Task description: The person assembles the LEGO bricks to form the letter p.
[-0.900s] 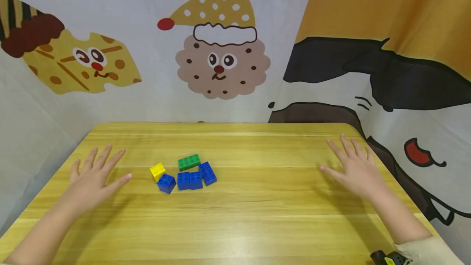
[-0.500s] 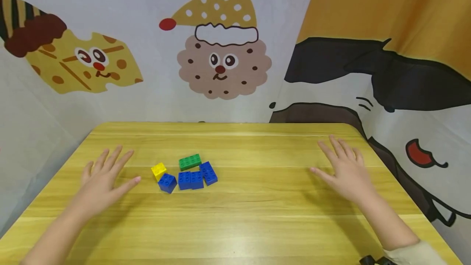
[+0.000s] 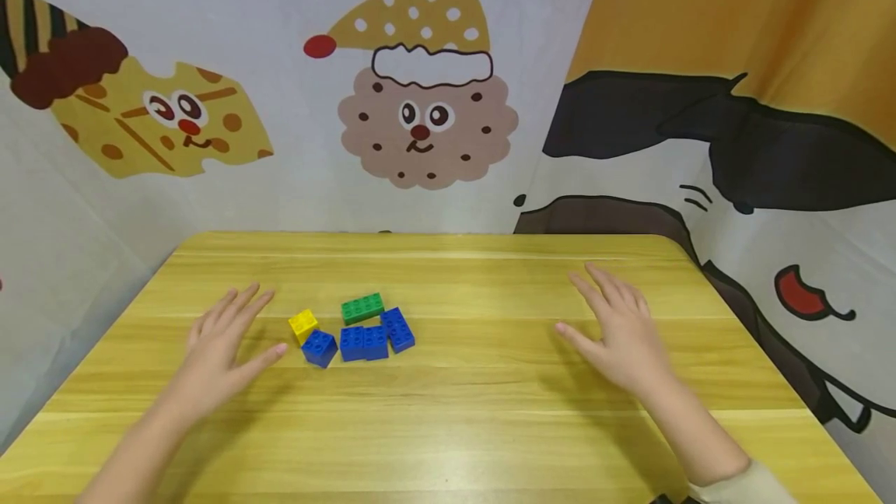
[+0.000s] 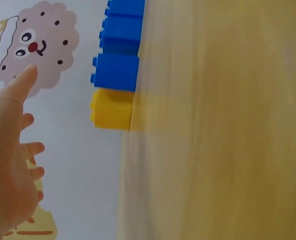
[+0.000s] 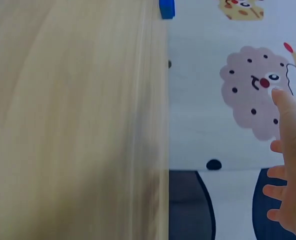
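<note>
Several studded toy building bricks lie in a loose cluster left of the table's middle. A small yellow brick (image 3: pixel 303 324) is beside a blue brick (image 3: pixel 319 348). Two more blue bricks (image 3: pixel 363 343) sit side by side, with a longer blue brick (image 3: pixel 397 330) slanted at their right and a green brick (image 3: pixel 362 308) behind. My left hand (image 3: pixel 222 348) hovers left of the yellow brick, fingers extended and thumb apart, holding nothing. Well to the right of the cluster my right hand (image 3: pixel 619 333) is held above the table, fingers spread and nothing in it.
The bricks rest on a wooden table (image 3: pixel 462 426) with rounded far corners. Behind it hangs a cloth backdrop (image 3: pixel 294 208) printed with cartoon figures. A pale sleeve (image 3: pixel 742 487) covers the right forearm near the bottom edge.
Both hands have moved inward over the table, the left toward the right and the right toward the left. The bricks have stayed in place.
</note>
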